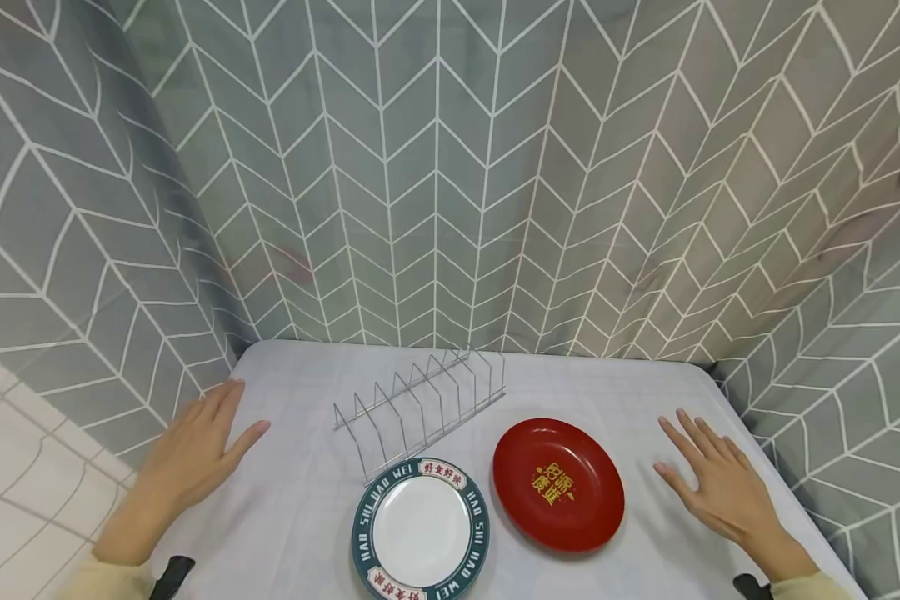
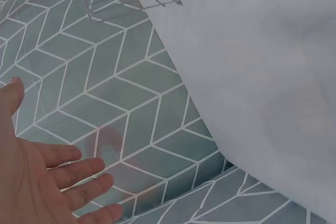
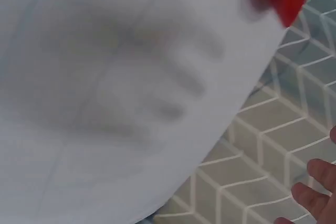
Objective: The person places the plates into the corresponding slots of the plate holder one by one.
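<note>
My left hand hovers over the table's left side, fingers straight and thumb spread, holding nothing; the left wrist view shows the same hand with its palm visible. On the right side, my right hand is also spread and holds nothing, its fingertips at the edge of the right wrist view. Nearest to it lies a red oval plate with yellow characters. Beside that is a round white plate with a dark green lettered rim. A metal wire rack stands behind the plates, set diagonally.
A white cloth covers the table. Grey curtains with white chevron lines hang behind it and at both sides. White tiles show at the lower left. The right hand casts a soft shadow on the cloth.
</note>
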The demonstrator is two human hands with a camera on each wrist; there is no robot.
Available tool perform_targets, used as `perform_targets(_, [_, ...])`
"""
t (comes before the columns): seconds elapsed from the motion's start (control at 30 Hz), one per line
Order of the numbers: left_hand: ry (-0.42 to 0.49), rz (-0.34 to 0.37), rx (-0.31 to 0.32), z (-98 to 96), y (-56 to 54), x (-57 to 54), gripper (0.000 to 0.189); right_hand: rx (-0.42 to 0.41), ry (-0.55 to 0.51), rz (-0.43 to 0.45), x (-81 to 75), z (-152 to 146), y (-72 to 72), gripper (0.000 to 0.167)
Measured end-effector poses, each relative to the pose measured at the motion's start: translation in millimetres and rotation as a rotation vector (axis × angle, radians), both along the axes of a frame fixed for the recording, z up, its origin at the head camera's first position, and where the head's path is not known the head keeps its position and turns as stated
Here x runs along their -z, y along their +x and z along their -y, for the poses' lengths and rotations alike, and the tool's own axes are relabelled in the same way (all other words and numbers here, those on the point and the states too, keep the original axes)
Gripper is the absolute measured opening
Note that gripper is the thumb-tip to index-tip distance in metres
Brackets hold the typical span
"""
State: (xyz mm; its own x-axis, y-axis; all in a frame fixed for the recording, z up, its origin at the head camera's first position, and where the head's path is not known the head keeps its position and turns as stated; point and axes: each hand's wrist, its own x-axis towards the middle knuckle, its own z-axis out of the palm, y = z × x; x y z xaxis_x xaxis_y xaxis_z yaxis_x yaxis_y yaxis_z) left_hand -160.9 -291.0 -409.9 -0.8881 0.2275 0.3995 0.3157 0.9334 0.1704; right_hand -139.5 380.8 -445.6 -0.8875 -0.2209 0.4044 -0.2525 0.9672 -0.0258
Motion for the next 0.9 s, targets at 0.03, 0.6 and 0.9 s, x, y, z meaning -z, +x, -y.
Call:
perform_targets(0.03, [0.004,-0.002,0.003,-1.3,0.2,0.2,0.073,-0.007,-0.002,-0.005,-2.2,6.1,2.6,0.068])
perform_targets(0.6, [0.074,0.009,0.047,-60.5,-6.0,14.0,0.078,-0.220,-0.233,0.079,-24.3,142.3,51.5,0.073])
perform_targets(0.9, [0.153,0.083,0.074,-92.8,-24.7,19.8,0.088,-0.258,-0.554,0.550,-10.7,198.9,67.4,0.062])
